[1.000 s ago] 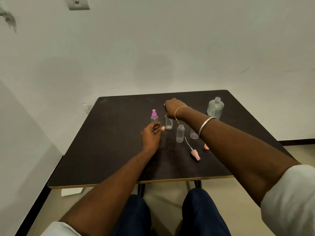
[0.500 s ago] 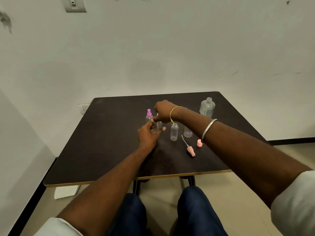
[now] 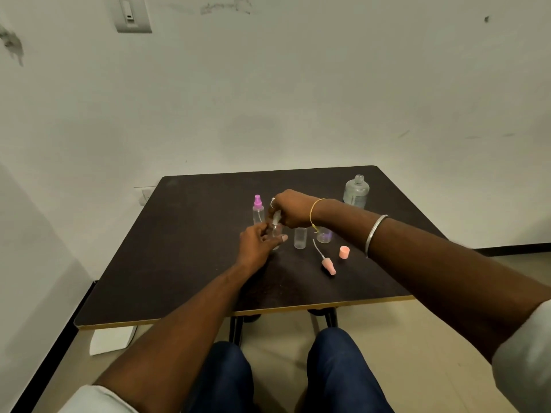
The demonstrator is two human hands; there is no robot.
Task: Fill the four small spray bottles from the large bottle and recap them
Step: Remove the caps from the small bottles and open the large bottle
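On the dark table (image 3: 179, 248), my left hand (image 3: 258, 242) grips a small clear spray bottle (image 3: 275, 232) around its body. My right hand (image 3: 290, 208) pinches a pale spray top (image 3: 276, 217) right at that bottle's neck. A capped bottle with a purple sprayer (image 3: 258, 209) stands just behind. Two uncapped small bottles (image 3: 300, 238) (image 3: 324, 235) stand to the right, partly behind my right wrist. A pink spray head with its tube (image 3: 327, 263) lies flat, a pink cap (image 3: 344, 252) beside it. The large clear bottle (image 3: 356, 192) stands uncapped at the back right.
The table's light front edge (image 3: 298, 310) lies just beyond my knees. A white wall rises close behind the table, with a switch plate (image 3: 132, 14) high on the left. A white box (image 3: 111, 339) sits on the floor under the front left corner.
My left hand moved forward and closed around the small bottle. My right hand came down from above the bottles and brought the pale spray top to its neck.
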